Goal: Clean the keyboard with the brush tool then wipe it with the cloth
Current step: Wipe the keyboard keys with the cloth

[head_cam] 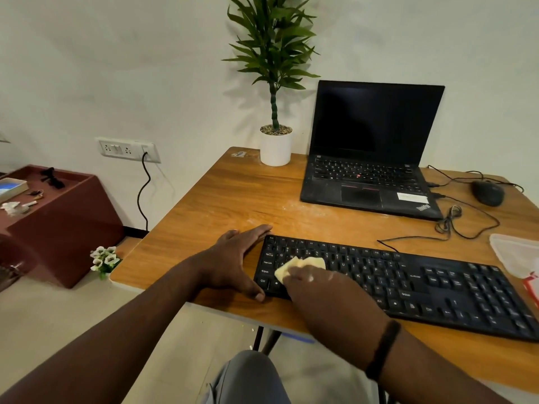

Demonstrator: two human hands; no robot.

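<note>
I'm on the wiping stage: my right hand (313, 282) presses the cloth (294, 266) on the keyboard's (408, 284) left keys (brush unseen), left hand (236, 258) flat, bracing its end; the rest remains.

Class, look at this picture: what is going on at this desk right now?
A person seated at a wooden table is wiping a black keyboard. The right hand presses a pale yellow cloth onto the keys at the keyboard's left end. The left hand lies flat against that end, fingers straight, steadying it. No brush tool is in view. Behind stand an open laptop with a dark screen, a potted plant and a mouse.
</note>
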